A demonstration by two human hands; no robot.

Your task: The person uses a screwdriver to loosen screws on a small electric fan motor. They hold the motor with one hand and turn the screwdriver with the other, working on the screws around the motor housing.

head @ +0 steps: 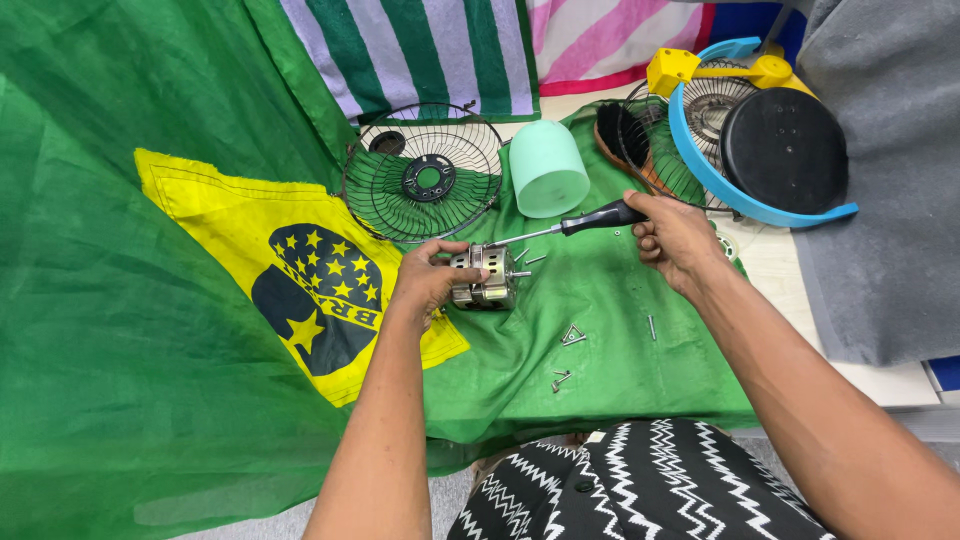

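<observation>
My left hand (425, 280) grips a small metal fan motor (487, 276) resting on the green cloth (610, 300). My right hand (675, 238) holds a black-handled screwdriver (560, 228), its shaft pointing left and its tip at the top of the motor. Loose screws (572, 335) lie on the cloth just in front of the motor, more screws (560, 379) nearer to me, and a single screw (651, 327) lies below my right wrist.
A black wire fan guard (422, 172) lies behind the motor, with a mint green plastic cover (548, 168) beside it. At the back right stand a second guard with a blue rim (700, 170), a black round disc (783, 150) and yellow parts (680, 68). A grey cloth (885, 250) covers the right.
</observation>
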